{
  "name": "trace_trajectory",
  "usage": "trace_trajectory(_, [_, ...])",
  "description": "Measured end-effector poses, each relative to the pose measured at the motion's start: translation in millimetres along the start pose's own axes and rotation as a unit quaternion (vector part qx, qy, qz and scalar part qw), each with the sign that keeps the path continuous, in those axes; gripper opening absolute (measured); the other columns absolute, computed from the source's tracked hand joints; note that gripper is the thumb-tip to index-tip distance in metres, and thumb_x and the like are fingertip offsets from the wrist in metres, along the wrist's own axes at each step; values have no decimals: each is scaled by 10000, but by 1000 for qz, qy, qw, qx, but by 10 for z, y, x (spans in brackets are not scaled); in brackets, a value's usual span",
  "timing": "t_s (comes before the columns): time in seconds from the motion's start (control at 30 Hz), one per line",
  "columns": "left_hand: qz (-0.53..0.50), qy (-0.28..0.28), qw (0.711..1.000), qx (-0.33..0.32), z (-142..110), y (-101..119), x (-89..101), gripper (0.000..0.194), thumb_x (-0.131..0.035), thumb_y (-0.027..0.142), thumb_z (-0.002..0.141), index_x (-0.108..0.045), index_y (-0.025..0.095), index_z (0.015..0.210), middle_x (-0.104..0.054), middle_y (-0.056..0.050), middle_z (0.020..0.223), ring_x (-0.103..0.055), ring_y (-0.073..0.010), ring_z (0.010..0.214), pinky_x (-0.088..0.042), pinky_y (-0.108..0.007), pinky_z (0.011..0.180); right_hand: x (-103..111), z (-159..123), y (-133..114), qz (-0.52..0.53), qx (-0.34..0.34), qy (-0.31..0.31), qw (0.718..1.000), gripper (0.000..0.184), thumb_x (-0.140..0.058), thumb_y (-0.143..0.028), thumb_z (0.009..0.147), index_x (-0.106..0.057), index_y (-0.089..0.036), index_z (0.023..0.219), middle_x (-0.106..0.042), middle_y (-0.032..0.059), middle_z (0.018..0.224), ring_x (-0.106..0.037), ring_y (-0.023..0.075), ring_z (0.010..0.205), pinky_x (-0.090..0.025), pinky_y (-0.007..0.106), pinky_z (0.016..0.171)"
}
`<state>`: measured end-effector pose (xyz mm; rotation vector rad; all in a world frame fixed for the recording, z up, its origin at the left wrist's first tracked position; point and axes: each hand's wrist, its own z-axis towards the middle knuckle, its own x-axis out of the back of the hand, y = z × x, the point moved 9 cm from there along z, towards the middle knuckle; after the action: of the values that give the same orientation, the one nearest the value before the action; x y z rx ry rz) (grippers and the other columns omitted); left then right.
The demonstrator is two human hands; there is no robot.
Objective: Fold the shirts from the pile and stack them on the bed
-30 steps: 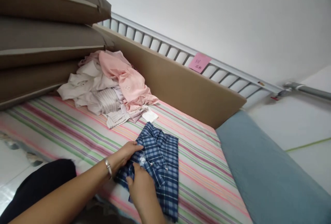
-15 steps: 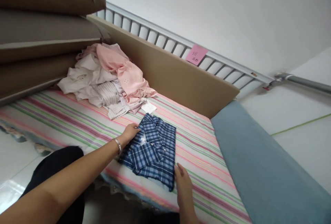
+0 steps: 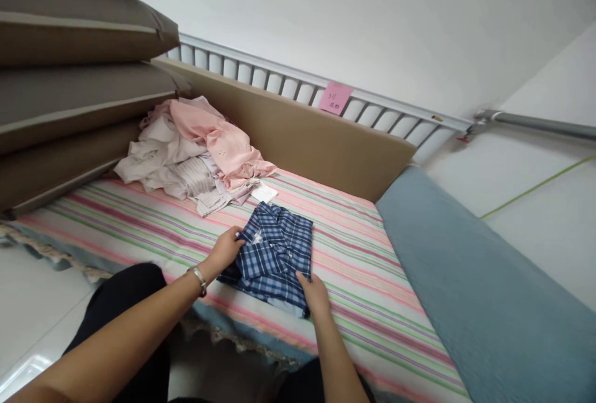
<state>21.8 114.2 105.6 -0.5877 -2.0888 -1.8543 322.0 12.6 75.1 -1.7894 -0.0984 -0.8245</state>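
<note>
A blue plaid shirt (image 3: 274,248), folded into a rough rectangle with its collar and buttons upward, lies on the striped sheet (image 3: 372,279). At its left edge, by the collar, my left hand (image 3: 227,246) grips the fabric between thumb and fingers; a silver band sits on that wrist. My right hand (image 3: 313,291) has hold of the shirt's right edge near the lower corner, thumb on top and fingers partly hidden at the side.
A heap of pink and white clothes (image 3: 209,148) lies behind, with a small white piece (image 3: 264,192) beside it. Stacked brown cushions (image 3: 79,36) stand at left. A tan board (image 3: 298,123) runs along the back, a blue-grey panel (image 3: 465,266) at right. A pink note (image 3: 336,97) hangs behind.
My right hand has moved up from beside the shirt's lower right edge onto it. My left hand stays at the collar side. The camera view has shifted slightly.
</note>
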Motion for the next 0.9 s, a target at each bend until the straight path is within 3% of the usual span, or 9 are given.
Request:
trace_trajectory(0.1, [68,15,998,-7,-14,-29,83,241,-604,147,731,-603,147,972,-668,-78,838,-614,-217,852,-418,-284,754,-8,-8,-16,-66,2,12,998,352,-572,-496,702,-661,-158,741,-701,151,832,-626,295,840,-442,383,783])
trace_trajectory(0.27, [137,51,989,5,-142,-109,146,408,-563,289,791,-504,130,1163,-637,-161,1083,-589,-262,1028,-398,-322,834,-41,-29,-79,-94,19,-3,995,295,-581,-436,712,-671,-158,756,-709,135,845,-640,276,833,-444,343,758])
trace_trajectory(0.43, [164,14,986,35,-190,-186,25,284,-639,385,699,-601,147,849,-688,-158,893,-645,-294,870,-415,-309,685,-9,-81,-93,-75,21,6,997,181,-588,-364,685,-659,-198,696,-714,86,773,-650,265,811,-459,337,739])
trace_trajectory(0.6, [179,-43,983,11,-124,-85,-2,117,-645,269,664,-577,175,647,-692,-71,750,-640,-227,751,-395,-259,601,-22,-380,4,-25,15,30,999,255,-537,-440,705,-639,-207,698,-708,103,803,-647,281,826,-476,374,772])
trace_trajectory(0.67, [191,-68,979,-7,-34,3,99,120,-654,257,644,-577,173,606,-671,-39,670,-625,-211,698,-385,-252,579,-219,-653,93,24,-1,20,1000,338,-531,-510,703,-640,-197,764,-705,102,814,-654,272,812,-496,373,737])
trace_trajectory(0.73, [210,-87,974,-26,100,99,266,123,-675,257,616,-589,173,589,-646,-15,613,-610,-203,671,-382,-249,575,-603,-994,202,147,-48,-35,987,456,-554,-603,669,-616,-197,867,-694,78,785,-660,246,731,-511,352,634])
trace_trajectory(0.83, [244,-90,964,-54,308,220,550,106,-703,243,589,-621,177,603,-654,-16,640,-606,-207,706,-400,-255,629,-1290,-1538,236,333,-156,-194,910,622,-619,-699,561,-540,-203,926,-655,31,700,-643,196,600,-480,293,510])
trace_trajectory(0.9, [268,-70,959,-67,363,273,689,85,-701,204,596,-649,175,657,-682,-46,731,-610,-229,783,-418,-279,709,-1451,-1747,140,307,-174,-282,892,625,-659,-692,520,-526,-189,867,-633,20,647,-629,172,547,-451,254,469])
